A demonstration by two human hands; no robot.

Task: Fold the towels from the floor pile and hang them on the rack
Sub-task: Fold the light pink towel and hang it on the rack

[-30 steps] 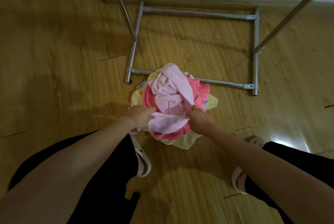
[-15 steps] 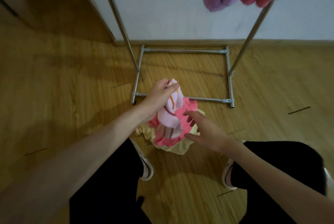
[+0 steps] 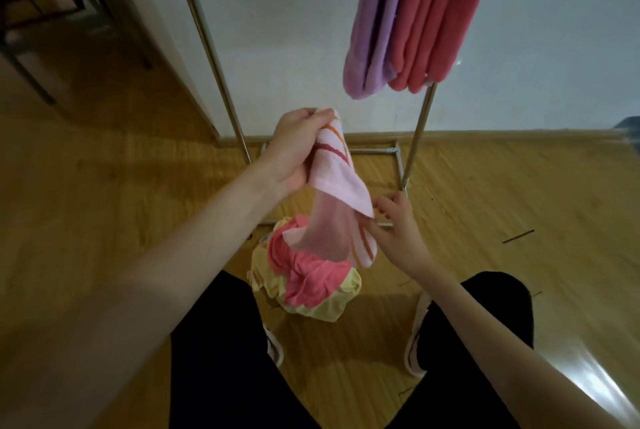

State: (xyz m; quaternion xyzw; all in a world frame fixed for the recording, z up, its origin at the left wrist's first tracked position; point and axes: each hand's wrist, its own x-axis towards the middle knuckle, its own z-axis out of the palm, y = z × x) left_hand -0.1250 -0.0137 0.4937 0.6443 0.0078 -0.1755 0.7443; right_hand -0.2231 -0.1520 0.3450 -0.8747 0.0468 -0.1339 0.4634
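My left hand (image 3: 298, 148) grips the top end of a light pink towel (image 3: 337, 182) with orange and red stripes, lifted above the floor pile. The towel hangs down in a loose bunch. My right hand (image 3: 394, 231) pinches its lower edge with fingers and thumb. Below on the wood floor lies the pile (image 3: 308, 276), with a bright pink towel on top of a yellow one. The metal rack (image 3: 214, 57) stands against the white wall. A folded purple towel (image 3: 375, 26) and a folded coral towel (image 3: 440, 16) hang from it at the upper right.
The rack's base frame (image 3: 398, 165) lies on the floor just beyond the pile. My legs in black trousers and my slippers (image 3: 417, 335) flank the pile. A dark chair (image 3: 38, 12) stands at the far left. Wooden floor spreads left and right.
My left hand has raised the striped pink towel off the pile, and my right hand has come up and taken its lower edge. The view has tilted up, showing the hung towels.
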